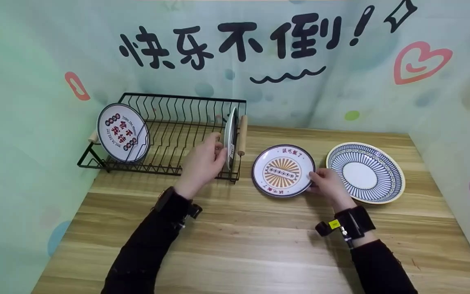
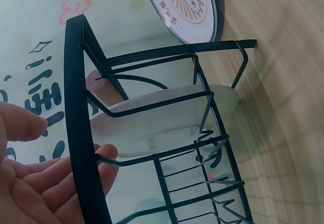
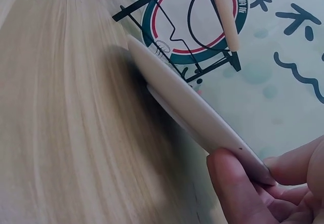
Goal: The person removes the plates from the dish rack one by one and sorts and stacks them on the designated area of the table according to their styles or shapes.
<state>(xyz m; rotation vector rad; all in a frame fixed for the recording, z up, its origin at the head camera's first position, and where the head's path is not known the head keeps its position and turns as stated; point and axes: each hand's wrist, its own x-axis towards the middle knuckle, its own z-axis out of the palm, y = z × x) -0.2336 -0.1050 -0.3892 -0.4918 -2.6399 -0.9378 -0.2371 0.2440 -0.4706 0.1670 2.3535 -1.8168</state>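
Sunburst plate (image 1: 283, 170), rim pinched by right hand (image 1: 328, 184), tilts off table (image 1: 235, 245) in wrist view; left hand (image 1: 201, 163) fingers loose beside racked plate (image 1: 230, 136)

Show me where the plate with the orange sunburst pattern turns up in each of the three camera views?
Head view: sunburst plate at centre, on the table, its edge pinched by the right hand.
Left wrist view: top centre, beyond the rack.
Right wrist view: edge-on, centre.
Shared landmark: the black wire dish rack.
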